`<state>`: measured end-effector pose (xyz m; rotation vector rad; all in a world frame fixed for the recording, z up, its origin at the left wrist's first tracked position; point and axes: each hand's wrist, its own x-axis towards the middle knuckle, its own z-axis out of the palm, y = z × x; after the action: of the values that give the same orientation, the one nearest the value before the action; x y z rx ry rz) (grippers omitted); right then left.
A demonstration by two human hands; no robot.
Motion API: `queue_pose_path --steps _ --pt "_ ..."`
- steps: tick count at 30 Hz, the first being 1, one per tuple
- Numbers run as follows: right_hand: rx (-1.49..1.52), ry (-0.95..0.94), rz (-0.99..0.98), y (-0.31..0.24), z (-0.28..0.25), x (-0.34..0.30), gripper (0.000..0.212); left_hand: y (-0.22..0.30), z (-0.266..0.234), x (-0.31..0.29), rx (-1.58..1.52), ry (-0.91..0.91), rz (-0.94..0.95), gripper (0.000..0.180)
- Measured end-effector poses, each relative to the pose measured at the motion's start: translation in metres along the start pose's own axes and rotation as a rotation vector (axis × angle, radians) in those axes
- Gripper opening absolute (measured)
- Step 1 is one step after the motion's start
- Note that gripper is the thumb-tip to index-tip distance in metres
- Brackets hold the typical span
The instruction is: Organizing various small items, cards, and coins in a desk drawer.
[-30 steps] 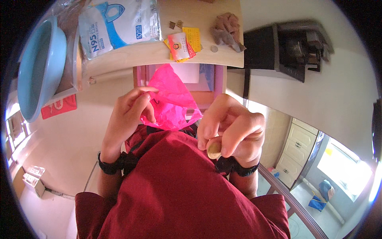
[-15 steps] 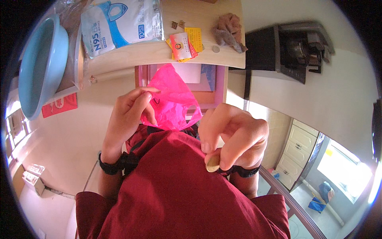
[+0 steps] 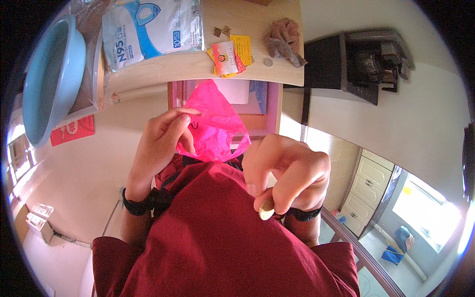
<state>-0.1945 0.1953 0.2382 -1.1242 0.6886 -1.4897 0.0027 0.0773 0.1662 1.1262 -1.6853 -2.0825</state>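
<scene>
Your left hand (image 3: 163, 143) pinches the rim of the pink plastic bag (image 3: 213, 126), holding its mouth open in front of your chest. Your right hand (image 3: 287, 175) pinches a small round gold-coloured coin (image 3: 266, 213) between thumb and fingertips, just beside the bag. In my judgement the coin is not yet bagged; another coin (image 3: 267, 62) lies on the wooden shelf (image 3: 198, 69).

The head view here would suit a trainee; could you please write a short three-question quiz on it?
1. True or false: the left hand pinches the pink plastic bag.
2. What does the right hand grip at its fingertips? A) a round gold coin B) a key C) a pen
3. Which colour is the basin at the upper left?
Key: 1 true; 2 A; 3 light blue.
</scene>
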Motion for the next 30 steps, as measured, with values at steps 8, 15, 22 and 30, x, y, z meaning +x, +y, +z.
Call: queue_pose_path --steps 8,15,22,30 --pt "-0.064 0.036 0.022 0.001 -0.002 0.001 0.012 0.000 0.000 -0.002 -0.006 -0.001 0.009 0.030" --pt "-0.107 0.043 0.047 0.001 0.000 0.001 0.012 0.000 0.001 -0.002 -0.016 0.009 0.012 0.030" --pt "-0.896 0.031 0.177 0.018 0.009 0.010 0.016 0.019 0.007 -0.005 0.073 0.053 0.011 0.030" --pt "-0.822 0.365 0.182 0.003 -0.031 0.007 0.015 0.032 0.001 -0.012 0.043 0.127 0.046 0.027"
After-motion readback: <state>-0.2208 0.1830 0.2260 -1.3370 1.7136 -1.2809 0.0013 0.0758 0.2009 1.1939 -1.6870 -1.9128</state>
